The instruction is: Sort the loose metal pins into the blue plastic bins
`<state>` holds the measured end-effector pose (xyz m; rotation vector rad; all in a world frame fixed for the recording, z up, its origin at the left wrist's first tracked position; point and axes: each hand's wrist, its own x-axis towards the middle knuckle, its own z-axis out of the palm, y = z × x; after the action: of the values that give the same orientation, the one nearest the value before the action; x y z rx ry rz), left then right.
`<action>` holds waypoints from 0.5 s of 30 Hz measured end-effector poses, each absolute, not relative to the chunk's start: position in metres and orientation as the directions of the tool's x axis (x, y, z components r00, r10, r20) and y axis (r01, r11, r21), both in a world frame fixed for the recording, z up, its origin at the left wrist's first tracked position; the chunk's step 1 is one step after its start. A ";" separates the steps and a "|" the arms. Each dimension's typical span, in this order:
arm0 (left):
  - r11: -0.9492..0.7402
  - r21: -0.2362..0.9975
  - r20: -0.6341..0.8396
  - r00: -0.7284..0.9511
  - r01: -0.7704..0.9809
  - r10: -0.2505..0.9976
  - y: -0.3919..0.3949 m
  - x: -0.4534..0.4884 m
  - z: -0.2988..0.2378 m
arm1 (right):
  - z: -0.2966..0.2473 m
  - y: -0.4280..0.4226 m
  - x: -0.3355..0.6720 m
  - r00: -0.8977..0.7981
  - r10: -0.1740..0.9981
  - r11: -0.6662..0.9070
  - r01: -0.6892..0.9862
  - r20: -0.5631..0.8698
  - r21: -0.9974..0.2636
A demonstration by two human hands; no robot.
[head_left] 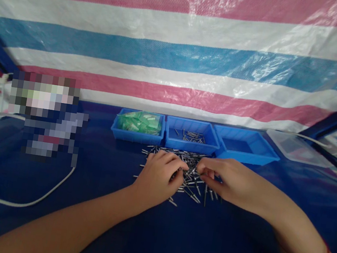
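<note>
A loose pile of slim metal pop rivets (193, 181) lies on the blue table, in front of the blue bins. My left hand (161, 174) rests over the left part of the pile, fingers curved and thumb apart from the forefinger. Rivets show through that gap. At the pile's right side, my right hand (222, 177) has its thumb and fingers pinched together; what is between the fingertips is hidden. Just behind the hands, the middle blue bin (191, 145) holds several similar rivets.
The left blue bin (137, 137) contains a green plastic bag (140, 122). Beside the middle bin stands the right blue bin (248, 158), then a clear plastic lid (298, 148). A white cable (14, 204) loops across the left of the table. Behind hangs a striped plastic sheet (172, 55).
</note>
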<state>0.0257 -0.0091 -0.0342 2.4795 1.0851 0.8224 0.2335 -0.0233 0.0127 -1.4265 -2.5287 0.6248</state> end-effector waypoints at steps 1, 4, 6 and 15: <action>-0.674 0.481 0.392 0.551 0.560 0.737 -0.010 0.026 -0.034 | 0.013 -0.024 0.233 -0.533 0.846 0.463 0.759 -0.028 -0.458; -0.704 0.458 0.409 0.575 0.543 0.709 -0.012 0.027 -0.033 | 0.015 -0.026 0.228 -0.527 0.846 0.487 0.699 0.084 -0.523; -0.720 0.451 0.406 0.597 0.528 0.692 -0.012 0.027 -0.033 | 0.015 -0.028 0.224 -0.509 0.846 0.503 0.668 0.157 -0.548; -0.683 0.599 0.503 0.468 0.418 0.727 -0.007 0.026 -0.034 | 0.005 -0.028 0.202 -0.246 0.920 0.387 0.445 0.305 -0.808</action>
<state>0.0259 -0.0068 -0.0336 2.3271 0.9598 1.0751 0.2016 -0.0282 0.0048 -1.1814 -1.8507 0.7538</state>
